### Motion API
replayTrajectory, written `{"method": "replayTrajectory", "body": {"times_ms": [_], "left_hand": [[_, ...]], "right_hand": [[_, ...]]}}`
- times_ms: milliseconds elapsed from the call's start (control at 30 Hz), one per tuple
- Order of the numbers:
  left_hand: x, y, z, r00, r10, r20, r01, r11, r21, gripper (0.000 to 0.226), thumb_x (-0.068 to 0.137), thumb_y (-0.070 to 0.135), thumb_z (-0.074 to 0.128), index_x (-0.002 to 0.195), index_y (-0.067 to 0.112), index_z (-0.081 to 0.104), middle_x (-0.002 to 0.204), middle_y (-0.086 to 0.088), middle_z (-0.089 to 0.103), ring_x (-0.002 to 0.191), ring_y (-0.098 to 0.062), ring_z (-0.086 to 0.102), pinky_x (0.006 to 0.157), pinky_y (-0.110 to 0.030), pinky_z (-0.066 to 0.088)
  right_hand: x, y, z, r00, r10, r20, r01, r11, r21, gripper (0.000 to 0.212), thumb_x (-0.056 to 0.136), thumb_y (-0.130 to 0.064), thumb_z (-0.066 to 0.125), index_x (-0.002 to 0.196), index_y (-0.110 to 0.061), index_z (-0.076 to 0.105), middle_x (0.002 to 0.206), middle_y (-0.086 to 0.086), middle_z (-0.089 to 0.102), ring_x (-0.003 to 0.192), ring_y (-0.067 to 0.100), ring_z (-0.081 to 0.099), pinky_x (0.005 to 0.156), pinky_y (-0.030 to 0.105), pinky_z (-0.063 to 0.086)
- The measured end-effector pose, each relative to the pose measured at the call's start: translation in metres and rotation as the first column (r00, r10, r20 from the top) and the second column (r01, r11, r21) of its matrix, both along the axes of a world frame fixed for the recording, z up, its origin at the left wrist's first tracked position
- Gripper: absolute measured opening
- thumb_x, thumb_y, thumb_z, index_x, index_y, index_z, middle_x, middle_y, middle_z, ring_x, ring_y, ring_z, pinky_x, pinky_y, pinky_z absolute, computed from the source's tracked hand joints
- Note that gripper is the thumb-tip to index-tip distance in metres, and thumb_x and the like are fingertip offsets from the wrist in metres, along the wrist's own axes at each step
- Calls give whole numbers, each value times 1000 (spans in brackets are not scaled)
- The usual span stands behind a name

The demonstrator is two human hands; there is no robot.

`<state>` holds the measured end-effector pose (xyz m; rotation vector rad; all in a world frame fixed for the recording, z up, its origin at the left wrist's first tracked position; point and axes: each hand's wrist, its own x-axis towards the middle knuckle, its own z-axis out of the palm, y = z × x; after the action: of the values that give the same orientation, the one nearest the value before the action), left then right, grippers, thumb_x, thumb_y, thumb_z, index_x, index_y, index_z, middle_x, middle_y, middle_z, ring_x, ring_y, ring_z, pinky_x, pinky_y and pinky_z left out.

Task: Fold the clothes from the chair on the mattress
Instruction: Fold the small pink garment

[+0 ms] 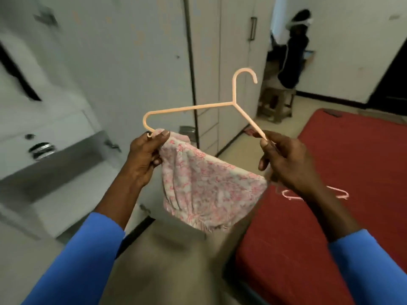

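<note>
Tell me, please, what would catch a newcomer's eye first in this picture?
First, the peach hanger, held up mid-frame. The left hand grips the pink floral garment at one end, and the right hand pinches the other arm. Next, the red mattress at right, with a second hanger lying on it.

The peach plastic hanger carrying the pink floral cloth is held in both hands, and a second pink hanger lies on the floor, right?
Not the floor: the head view shows the second pink hanger on the red mattress. The left hand and right hand hold the peach plastic hanger with the pink floral cloth.
</note>
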<state>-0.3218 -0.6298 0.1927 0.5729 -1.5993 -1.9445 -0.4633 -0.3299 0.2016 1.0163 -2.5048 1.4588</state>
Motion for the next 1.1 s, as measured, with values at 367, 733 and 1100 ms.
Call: {"method": "replayTrajectory", "body": {"times_ms": [367,733,1100], "left_hand": [[176,-175,81,947,275,-163,-283,959,-29,26,71,34,82,90,17,77,67,4,60,54,-8,44,42,-16,33],[301,-346,193,820,489,-298,-546,824,-153,30,72,41,80,80,12,74,54,8,56,46,-4,42,47,-18,43],[312,-502,305,731,559,-392,-622,782,-44,32,85,35,79,78,8,63,53,1,42,48,-11,37,51,-25,42]], "right_hand": [[69,-239,109,907,409,-102,-411,912,6,28,108,-35,50,132,-33,67,70,0,74,53,32,67,54,53,61],[151,-477,227,882,216,-419,-291,949,-121,46,95,-62,58,78,-23,74,50,-2,62,42,15,60,46,25,43],[156,-643,382,766,259,-588,-413,900,-142,49,97,-55,61,70,-16,73,48,1,61,34,12,55,45,27,48]]}}
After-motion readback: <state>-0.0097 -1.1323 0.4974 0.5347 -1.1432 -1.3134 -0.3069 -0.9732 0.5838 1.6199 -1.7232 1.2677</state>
